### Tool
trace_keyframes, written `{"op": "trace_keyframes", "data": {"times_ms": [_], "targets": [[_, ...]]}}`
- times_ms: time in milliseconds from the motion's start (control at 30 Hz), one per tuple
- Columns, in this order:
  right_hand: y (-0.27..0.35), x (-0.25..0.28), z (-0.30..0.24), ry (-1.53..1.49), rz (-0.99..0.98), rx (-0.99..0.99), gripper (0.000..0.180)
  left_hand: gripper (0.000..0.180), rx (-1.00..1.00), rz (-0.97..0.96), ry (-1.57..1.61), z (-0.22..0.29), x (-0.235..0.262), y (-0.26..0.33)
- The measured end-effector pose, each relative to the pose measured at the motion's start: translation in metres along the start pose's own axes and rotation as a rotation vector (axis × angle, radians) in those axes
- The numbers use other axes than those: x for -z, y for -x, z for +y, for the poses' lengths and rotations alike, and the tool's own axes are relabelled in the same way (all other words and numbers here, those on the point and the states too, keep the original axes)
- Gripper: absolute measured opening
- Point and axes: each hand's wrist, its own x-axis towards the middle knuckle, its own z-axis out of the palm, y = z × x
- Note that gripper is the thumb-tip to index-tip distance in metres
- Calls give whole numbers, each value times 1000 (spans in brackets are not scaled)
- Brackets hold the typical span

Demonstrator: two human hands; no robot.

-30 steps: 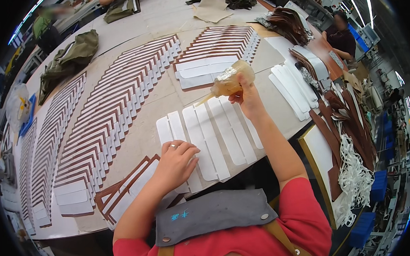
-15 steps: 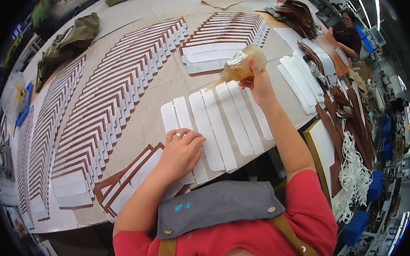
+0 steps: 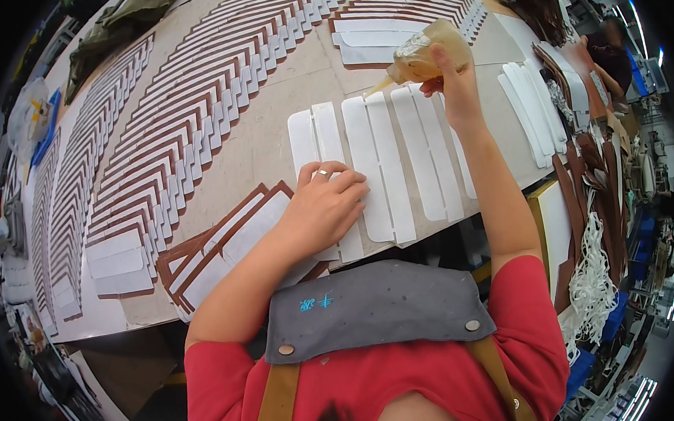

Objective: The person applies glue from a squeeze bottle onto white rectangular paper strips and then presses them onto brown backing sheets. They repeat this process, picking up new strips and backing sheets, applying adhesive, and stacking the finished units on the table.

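My right hand (image 3: 459, 90) is wrapped round a yellowish, translucent squeeze bottle (image 3: 429, 53), which is tilted with its narrow tip pointing down and to the left. That tip is at the far end of a white strip panel (image 3: 370, 163), close to the seam along its length; whether it touches cannot be made out. My left hand (image 3: 325, 207), a ring on one finger, lies palm down with bent fingers over another white panel (image 3: 303, 136) just to the left. More white panels (image 3: 428, 156) lie side by side to the right, partly behind my right forearm.
Overlapping rows of brown-edged white pieces (image 3: 195, 111) cover the table's left and far side. Brown-edged panels (image 3: 238, 223) lie by my left forearm. Stacked white strips (image 3: 530, 109), brown strips and a white cord bundle (image 3: 590, 273) are at the right, where another person (image 3: 609, 53) sits.
The whole view has shifted, so the table and both hands appear higher and further right. Relative to the panels, the bottle tip and my left hand stay in nearly the same places.
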Motion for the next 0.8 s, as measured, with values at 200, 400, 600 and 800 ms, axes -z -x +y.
{"op": "trace_keyframes", "data": {"times_ms": [200,400,600,800], "targets": [[-1,-9,16,18,105,24,52,14,-1,-3,-7,-2,-4,2],[5,-4,18,28,47,9,48,13,16,-15,-28,-1,-6,2],[34,-1,9,38,54,-58,52,13,24,-12,-37,1,-5,1],[70,4,0,10,34,-129,58,13,34,-21,-54,2,-5,0]]}}
